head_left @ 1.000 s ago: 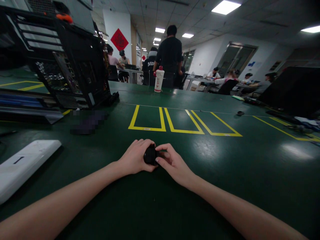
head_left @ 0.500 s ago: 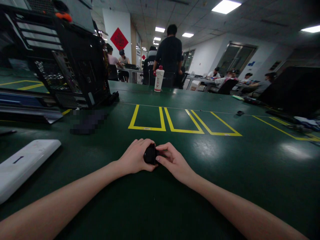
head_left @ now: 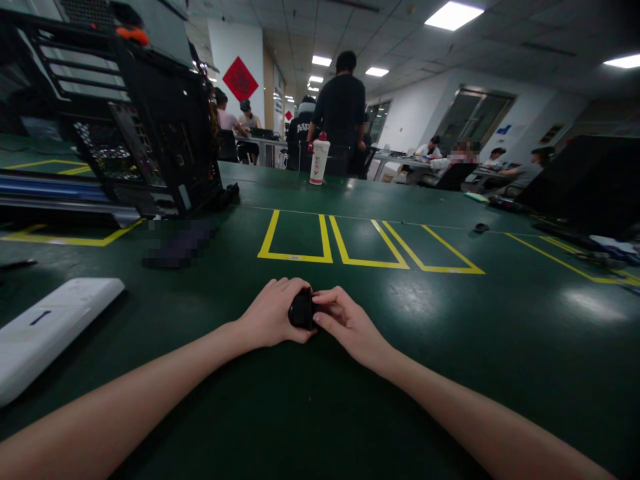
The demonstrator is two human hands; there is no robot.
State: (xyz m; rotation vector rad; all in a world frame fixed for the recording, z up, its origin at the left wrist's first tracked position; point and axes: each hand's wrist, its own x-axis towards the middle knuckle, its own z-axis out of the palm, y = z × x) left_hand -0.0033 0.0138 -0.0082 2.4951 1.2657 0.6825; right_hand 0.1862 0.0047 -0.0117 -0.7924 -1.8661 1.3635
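A small, dark black object with a rounded, glossy side [head_left: 301,311] is held between my two hands, just over the green tabletop [head_left: 310,413]. My left hand [head_left: 270,313] wraps round it from the left, fingers over the top and thumb underneath. From the other side, my right hand [head_left: 353,328] pinches at its right edge with thumb and fingertips. Much of the object is hidden by the fingers, and its exact kind cannot be made out.
An open black computer case [head_left: 155,133] stands at the left, with a long metallic panel [head_left: 60,197] beside it. Nearer lies a white oblong device [head_left: 60,327]. Yellow tape outlines [head_left: 295,258] lie ahead; a white bottle [head_left: 319,160] stands beyond them. People sit and stand behind.
The metallic panel at the left has shifted, uncovering more yellow tape near it. My hands and the black object look nearly the same.
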